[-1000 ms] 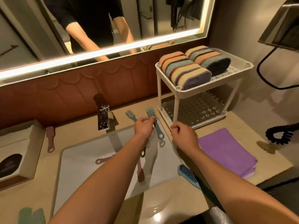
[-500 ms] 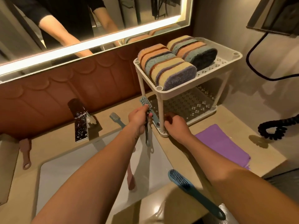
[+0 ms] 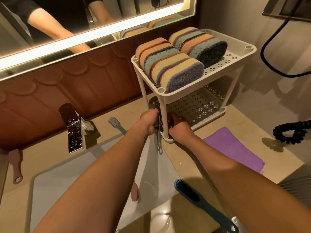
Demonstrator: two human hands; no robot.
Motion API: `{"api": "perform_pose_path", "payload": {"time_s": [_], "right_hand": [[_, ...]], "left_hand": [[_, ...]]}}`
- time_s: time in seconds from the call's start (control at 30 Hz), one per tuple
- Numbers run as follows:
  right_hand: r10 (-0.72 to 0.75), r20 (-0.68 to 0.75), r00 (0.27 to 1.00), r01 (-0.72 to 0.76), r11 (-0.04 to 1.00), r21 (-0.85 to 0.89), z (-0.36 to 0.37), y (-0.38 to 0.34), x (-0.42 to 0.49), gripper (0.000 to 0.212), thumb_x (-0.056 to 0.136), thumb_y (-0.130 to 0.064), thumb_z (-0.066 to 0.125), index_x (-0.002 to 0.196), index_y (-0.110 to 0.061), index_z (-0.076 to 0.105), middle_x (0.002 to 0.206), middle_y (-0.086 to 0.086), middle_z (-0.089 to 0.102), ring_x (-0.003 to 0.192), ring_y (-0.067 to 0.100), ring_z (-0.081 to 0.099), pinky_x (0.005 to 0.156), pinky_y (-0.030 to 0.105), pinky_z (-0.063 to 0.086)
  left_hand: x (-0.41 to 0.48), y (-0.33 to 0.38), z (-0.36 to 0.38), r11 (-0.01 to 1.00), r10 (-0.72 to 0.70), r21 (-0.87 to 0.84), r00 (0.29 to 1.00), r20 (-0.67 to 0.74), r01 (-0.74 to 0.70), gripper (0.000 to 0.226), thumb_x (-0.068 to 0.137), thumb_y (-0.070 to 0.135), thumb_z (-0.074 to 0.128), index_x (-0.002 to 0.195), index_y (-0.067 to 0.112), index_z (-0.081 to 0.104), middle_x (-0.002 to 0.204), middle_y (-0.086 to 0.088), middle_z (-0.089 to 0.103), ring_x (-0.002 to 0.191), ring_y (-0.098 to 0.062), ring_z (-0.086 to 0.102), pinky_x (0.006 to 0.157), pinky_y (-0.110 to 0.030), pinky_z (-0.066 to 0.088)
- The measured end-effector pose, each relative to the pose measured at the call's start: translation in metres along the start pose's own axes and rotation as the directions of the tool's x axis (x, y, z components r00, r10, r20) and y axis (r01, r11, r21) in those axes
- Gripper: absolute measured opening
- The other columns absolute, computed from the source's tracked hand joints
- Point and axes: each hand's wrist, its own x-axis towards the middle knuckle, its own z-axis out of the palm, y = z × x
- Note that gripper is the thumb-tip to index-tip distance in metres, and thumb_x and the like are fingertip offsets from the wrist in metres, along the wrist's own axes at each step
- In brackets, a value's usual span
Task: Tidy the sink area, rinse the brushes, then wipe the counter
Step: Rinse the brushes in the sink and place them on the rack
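Both hands have closed in on the rack (image 3: 162,105) since a second ago, and the teal brush (image 3: 158,140) has come off the counter to its front leg. Well in front of the rack, a dark blue brush (image 3: 198,200) lies beside the sink (image 3: 58,182). At the leg, the left hand (image 3: 149,122) grips the teal brush with its handle dangling. The right hand (image 3: 179,130) curls round the leg's foot. It is best to keep the rack steadied and slide the brush head flat onto the lower shelf, beneath the sponges (image 3: 175,68). The rack now sits nearer mid-view.

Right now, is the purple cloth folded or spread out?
Folded: the cloth lies flat on the counter beside the rack as a compact rectangle, with layered edges showing at its near right corner.
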Motion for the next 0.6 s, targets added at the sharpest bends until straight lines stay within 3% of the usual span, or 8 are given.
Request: {"api": "perform_pose_path", "payload": {"time_s": [0.13,0.2,0.33,0.43,0.53,0.6], "right_hand": [[-0.048,-0.097,0.994,0.047,0.999,-0.018,0.002,0.005,0.004,0.037,0.081,-0.031,0.075,0.114,-0.031,0.060,0.108,0.002,0.067,0.098,0.028,0.066,0.081,0.046,0.060],[-0.071,-0.165,0.984,0.064,0.997,-0.048,-0.001,0.006,0.004,0.029,0.082,-0.033,0.075,0.108,-0.025,0.065,0.105,0.002,0.069,0.097,0.027,0.066,0.081,0.045,0.059],[-0.077,-0.219,0.973,0.039,0.984,-0.173,-0.010,0.015,0.009,0.028,0.086,-0.052,0.060,0.097,-0.028,0.068,0.098,-0.002,0.071,0.098,0.028,0.065,0.089,0.043,0.052],[-0.062,-0.225,0.972,-0.006,0.957,-0.290,-0.015,0.023,0.015,0.022,0.085,-0.046,0.060,0.092,-0.028,0.068,0.100,-0.002,0.071,0.105,0.028,0.062,0.098,0.042,0.040],[-0.056,-0.284,0.957,-0.031,0.956,-0.293,-0.020,0.020,0.017,0.019,0.085,-0.044,0.060,0.094,-0.029,0.069,0.106,-0.002,0.071,0.114,0.030,0.058,0.107,0.047,0.029],[-0.059,-0.318,0.946,-0.043,0.951,-0.306,-0.019,0.022,0.018,0.026,0.084,-0.042,0.063,0.107,-0.030,0.068,0.118,0.000,0.069,0.126,0.032,0.051,0.113,0.051,0.020]], "left_hand": [[0.003,0.001,0.001,0.997,0.047,0.058,0.999,-0.028,-0.045,0.028,0.088,0.019,0.072,0.112,0.004,0.070,0.104,-0.021,0.074,0.091,-0.035,0.073,0.078,-0.048,0.063],[0.005,-0.001,0.001,0.987,0.111,0.124,0.988,-0.104,-0.098,0.022,0.092,0.019,0.069,0.112,0.010,0.065,0.104,-0.019,0.072,0.091,-0.033,0.072,0.080,-0.046,0.063],[0.018,-0.009,-0.004,0.897,0.313,0.380,0.931,-0.188,-0.225,0.015,0.093,0.024,0.069,0.096,0.021,0.054,0.106,-0.014,0.067,0.095,-0.030,0.069,0.082,-0.041,0.061],[0.026,-0.013,-0.007,0.719,0.473,0.610,0.878,-0.078,-0.333,0.015,0.090,0.024,0.068,0.102,0.021,0.060,0.120,-0.011,0.056,0.089,-0.023,0.064,0.079,-0.033,0.059],[0.028,-0.017,-0.007,0.577,0.461,0.723,0.882,0.095,-0.380,0.038,0.076,0.048,0.074,0.104,0.024,0.066,0.117,-0.008,0.055,0.095,-0.023,0.063,0.091,-0.038,0.058],[0.033,-0.021,-0.008,0.534,0.452,0.749,0.881,0.139,-0.392,0.049,0.065,0.059,0.074,0.102,0.027,0.068,0.113,-0.009,0.059,0.098,-0.024,0.064,0.091,-0.045,0.059]]}}
